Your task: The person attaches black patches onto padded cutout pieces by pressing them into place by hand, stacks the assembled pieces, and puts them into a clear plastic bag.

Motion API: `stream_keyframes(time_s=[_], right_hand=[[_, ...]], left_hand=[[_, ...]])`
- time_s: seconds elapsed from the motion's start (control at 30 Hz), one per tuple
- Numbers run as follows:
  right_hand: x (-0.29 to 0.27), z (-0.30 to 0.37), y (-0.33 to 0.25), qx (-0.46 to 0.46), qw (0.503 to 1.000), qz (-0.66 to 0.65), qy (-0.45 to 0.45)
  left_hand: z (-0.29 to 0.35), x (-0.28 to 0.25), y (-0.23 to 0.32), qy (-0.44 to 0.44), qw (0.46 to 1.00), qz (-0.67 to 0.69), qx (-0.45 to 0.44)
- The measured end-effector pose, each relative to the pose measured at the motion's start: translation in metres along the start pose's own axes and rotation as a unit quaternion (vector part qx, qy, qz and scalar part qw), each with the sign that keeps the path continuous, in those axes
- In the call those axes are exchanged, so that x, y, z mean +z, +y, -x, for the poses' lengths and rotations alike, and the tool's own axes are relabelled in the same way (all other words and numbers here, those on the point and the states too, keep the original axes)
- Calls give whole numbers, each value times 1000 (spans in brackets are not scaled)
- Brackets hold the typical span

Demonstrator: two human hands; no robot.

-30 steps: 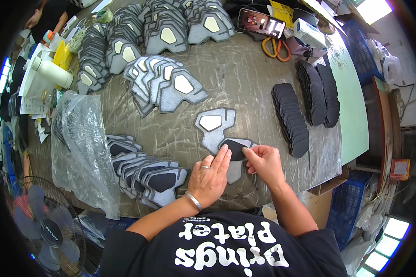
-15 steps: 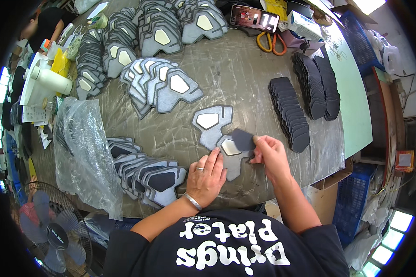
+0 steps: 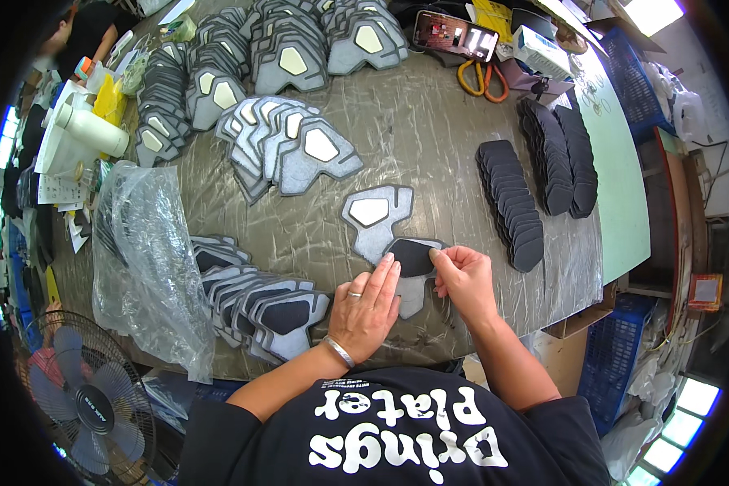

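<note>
Two hands are on a black patch (image 3: 414, 257) over a grey piece (image 3: 413, 298).
The patch is on the top part of the grey piece, on the table (image 3: 437, 130) near the person. The right hand (image 3: 466, 285) pinches the patch's right corner. The left hand (image 3: 367, 312) is flat, fingers close together, tips at the patch's left edge. If the pinch slips or tugs, the patch could sit crooked. If the left hand presses too softly, the grey piece could slide and bump the white-topped piece (image 3: 375, 239) beside it.
</note>
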State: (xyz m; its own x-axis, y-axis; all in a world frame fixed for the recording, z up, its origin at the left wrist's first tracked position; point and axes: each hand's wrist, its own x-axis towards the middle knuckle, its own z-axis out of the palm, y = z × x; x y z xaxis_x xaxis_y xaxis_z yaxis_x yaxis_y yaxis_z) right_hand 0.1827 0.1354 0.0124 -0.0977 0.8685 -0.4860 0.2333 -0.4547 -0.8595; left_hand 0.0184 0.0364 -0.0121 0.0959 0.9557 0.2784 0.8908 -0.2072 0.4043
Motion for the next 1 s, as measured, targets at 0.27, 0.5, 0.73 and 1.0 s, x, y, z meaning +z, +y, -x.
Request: stream_keyframes(time_s=[0.27, 0.5, 0.73, 1.0], right_hand=[[0, 0, -1, -7, 1000, 27, -10], [-2, 0, -3, -6, 998, 55, -12], [-4, -5, 7, -10, 998, 53, -24], [-15, -2, 5, -233, 872, 423, 76]], left_hand=[[-6, -1, -1, -31, 999, -25, 24], [-15, 1, 1, -41, 998, -29, 27], [-23, 8, -4, -42, 998, -34, 32], [-26, 8, -2, -46, 995, -84, 28]])
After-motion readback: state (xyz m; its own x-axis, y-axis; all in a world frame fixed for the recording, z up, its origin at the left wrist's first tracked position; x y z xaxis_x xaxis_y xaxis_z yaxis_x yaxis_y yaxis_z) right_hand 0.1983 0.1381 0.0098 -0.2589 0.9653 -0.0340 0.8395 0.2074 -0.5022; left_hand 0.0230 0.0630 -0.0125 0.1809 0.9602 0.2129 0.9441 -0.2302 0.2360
